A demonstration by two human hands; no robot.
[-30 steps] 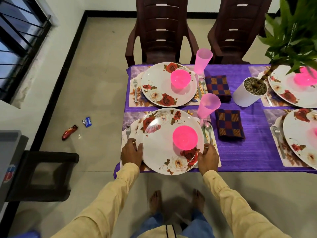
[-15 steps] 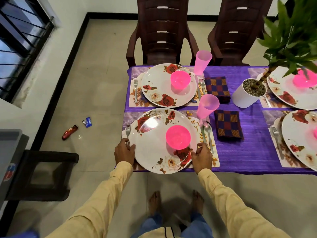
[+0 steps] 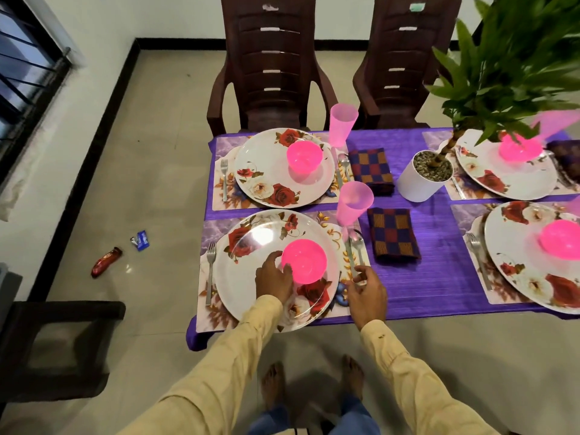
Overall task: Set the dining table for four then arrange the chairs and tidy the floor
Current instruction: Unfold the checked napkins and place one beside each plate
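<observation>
Head camera, looking down on a dining table (image 3: 439, 287) under a purple cloth. Its right side runs out of frame, cutting off the near right plate (image 3: 516, 244), and the leaves of a potted plant (image 3: 508, 73) cover part of the far right plate (image 3: 530, 183). A cream left sleeve (image 3: 251, 340) hides the near rim of the floral plate (image 3: 248, 277) at the table's near left corner. On that plate sits a pink bowl (image 3: 303, 261), round, glossy, translucent plastic, toward the plate's right side. The left hand (image 3: 273, 276) rests on the plate with relaxed fingers touching the bowl's left wall, not wrapped round it. The right hand (image 3: 365, 291) is just right of the plate, fingers curled at the handle ends of a knife (image 3: 351, 259) and spoon (image 3: 358, 241); whether they pinch the cutlery cannot be told. A fork (image 3: 209, 268) lies left of the plate. Two brown chairs (image 3: 270, 64) stand at the far edge. A red wrapper (image 3: 106, 262) and a blue wrapper (image 3: 140, 240) lie on the floor, left of the table.
</observation>
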